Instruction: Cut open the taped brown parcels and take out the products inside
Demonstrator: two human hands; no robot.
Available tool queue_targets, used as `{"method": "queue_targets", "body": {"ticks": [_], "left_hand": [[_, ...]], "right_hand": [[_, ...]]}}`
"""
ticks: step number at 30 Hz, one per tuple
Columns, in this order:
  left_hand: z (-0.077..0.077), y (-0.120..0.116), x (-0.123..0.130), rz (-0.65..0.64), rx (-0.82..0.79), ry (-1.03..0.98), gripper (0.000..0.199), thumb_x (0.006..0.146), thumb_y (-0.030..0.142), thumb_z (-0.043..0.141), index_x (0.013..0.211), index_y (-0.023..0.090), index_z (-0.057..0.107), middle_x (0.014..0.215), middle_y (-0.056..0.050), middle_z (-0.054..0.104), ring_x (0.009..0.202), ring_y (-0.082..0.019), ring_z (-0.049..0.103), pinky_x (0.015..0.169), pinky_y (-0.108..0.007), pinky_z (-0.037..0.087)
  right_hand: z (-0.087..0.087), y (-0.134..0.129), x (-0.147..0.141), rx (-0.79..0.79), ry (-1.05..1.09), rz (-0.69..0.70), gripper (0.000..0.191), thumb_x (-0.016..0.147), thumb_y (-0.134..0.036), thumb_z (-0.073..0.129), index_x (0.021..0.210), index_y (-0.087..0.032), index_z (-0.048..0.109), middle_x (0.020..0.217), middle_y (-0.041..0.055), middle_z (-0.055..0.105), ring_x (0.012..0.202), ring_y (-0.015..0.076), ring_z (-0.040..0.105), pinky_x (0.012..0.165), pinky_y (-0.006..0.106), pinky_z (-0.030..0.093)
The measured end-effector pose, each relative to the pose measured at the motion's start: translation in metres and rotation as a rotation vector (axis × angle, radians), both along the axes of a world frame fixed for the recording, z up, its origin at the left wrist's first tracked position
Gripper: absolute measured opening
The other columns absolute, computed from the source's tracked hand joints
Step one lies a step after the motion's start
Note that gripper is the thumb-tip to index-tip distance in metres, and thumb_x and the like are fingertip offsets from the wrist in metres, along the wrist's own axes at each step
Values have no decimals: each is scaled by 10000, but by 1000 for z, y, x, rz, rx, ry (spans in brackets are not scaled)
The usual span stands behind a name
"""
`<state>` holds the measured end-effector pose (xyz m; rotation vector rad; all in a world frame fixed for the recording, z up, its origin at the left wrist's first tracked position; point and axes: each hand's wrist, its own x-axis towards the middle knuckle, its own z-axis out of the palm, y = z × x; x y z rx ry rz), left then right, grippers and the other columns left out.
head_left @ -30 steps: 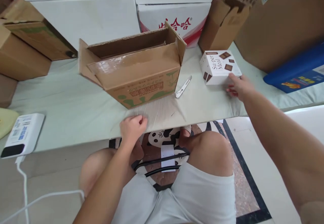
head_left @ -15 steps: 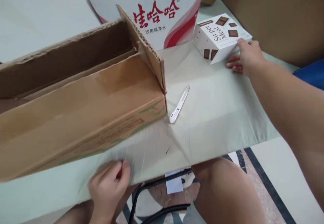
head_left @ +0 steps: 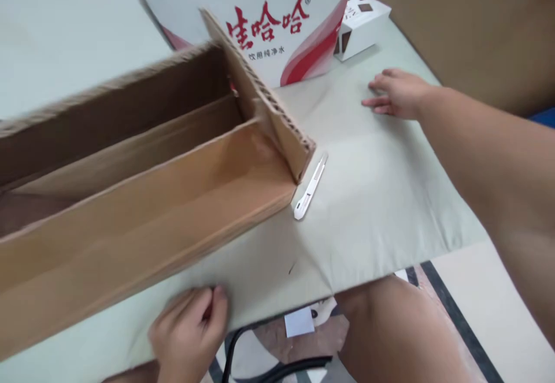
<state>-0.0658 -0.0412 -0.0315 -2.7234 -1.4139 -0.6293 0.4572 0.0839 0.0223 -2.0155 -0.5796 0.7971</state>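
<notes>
My right hand (head_left: pixel 401 94) hovers low over or rests on the pale cloth at the right, fingers stretched and apart, holding nothing. Beyond its fingertips is a white carton with chocolate-square prints (head_left: pixel 362 30), partly hidden behind a white box with red lettering (head_left: pixel 260 30). Curled at the table's front edge is my left hand (head_left: pixel 191 328), thumb against the fingers; whatever it might hold does not show. A white utility knife (head_left: pixel 311 186) lies on the cloth. Beside it an open brown cardboard box (head_left: pixel 173 198) reaches across the left side.
The pale cloth-covered table (head_left: pixel 373 192) ends just in front of my legs. A large brown carton (head_left: pixel 468 36) stands at the back right, with something blue (head_left: pixel 544 118) at its foot. Black tubing (head_left: pixel 299 365) shows below the table edge.
My right hand has let go of the white carton, which now sits farther back and left, against the lettered box. The brown box appears shifted slightly right, near the knife. My left hand stays curled.
</notes>
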Motion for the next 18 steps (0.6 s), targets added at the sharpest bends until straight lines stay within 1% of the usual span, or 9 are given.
{"method": "queue_targets", "body": {"ticks": [3, 5, 7, 9, 11, 12, 14, 16, 18], "left_hand": [[0, -1, 5, 43, -9, -25, 476, 939, 279, 544, 482, 204, 433, 460, 7, 482, 467, -129, 436, 538, -308, 261], [2, -3, 6, 87, -106, -48, 462, 906, 297, 548, 474, 197, 419, 466, -1, 493, 472, -127, 412, 545, -320, 214], [6, -6, 5, 123, -254, -95, 432, 871, 298, 532, 481, 194, 380, 479, -3, 466, 498, -126, 376, 569, -323, 199], [9, -11, 1, 129, -384, -178, 426, 863, 314, 501, 498, 197, 317, 484, 9, 382, 521, -123, 326, 588, -316, 213], [11, -18, -4, 129, -475, -280, 432, 866, 338, 476, 522, 205, 253, 497, 25, 290, 529, -118, 276, 590, -311, 219], [11, -21, -7, 129, -503, -324, 433, 865, 349, 470, 532, 209, 231, 504, 30, 257, 529, -116, 256, 587, -310, 217], [12, -25, -11, 130, -530, -382, 431, 859, 360, 467, 541, 216, 215, 511, 37, 227, 529, -114, 235, 582, -312, 210], [13, -28, -14, 127, -533, -406, 421, 854, 354, 470, 538, 219, 226, 512, 39, 227, 536, -118, 227, 584, -314, 212], [14, -28, -15, 119, -533, -420, 411, 844, 339, 481, 534, 220, 239, 516, 38, 238, 550, -123, 222, 589, -315, 219]], "right_hand": [[25, -28, -40, -36, -5, 69, 331, 1071, -257, 524, 1384, -152, 542, 1376, 133, 645, 834, 98, 700, 699, 222, 548], [52, -42, -73, -5, -12, 128, 229, 1057, -265, 555, 1238, -138, 613, 1269, 124, 685, 842, 124, 700, 758, 266, 589], [85, -50, -111, 54, -6, 220, 242, 1060, -328, 553, 1162, -126, 636, 1171, 118, 694, 860, 154, 701, 861, 369, 622], [118, -53, -152, 99, 4, 366, 341, 1073, -413, 517, 1125, -102, 647, 1095, 110, 693, 882, 168, 700, 967, 491, 609], [145, -54, -191, 70, -27, 496, 391, 1071, -443, 526, 1101, -75, 654, 1039, 84, 696, 933, 163, 705, 1032, 534, 577], [154, -54, -209, 34, -62, 523, 359, 1056, -407, 572, 1102, -59, 651, 1015, 70, 696, 968, 163, 708, 1044, 535, 568], [165, -56, -235, -58, -137, 505, 249, 1001, -250, 670, 1115, -30, 642, 975, 53, 693, 1036, 177, 708, 1035, 527, 568], [168, -63, -251, -155, -140, 461, 178, 966, -113, 678, 1112, -17, 645, 944, 58, 698, 1063, 196, 707, 994, 509, 594], [166, -78, -256, -214, -51, 431, 128, 983, -80, 623, 1096, -33, 661, 937, 82, 712, 1026, 207, 716, 890, 451, 647]]}}
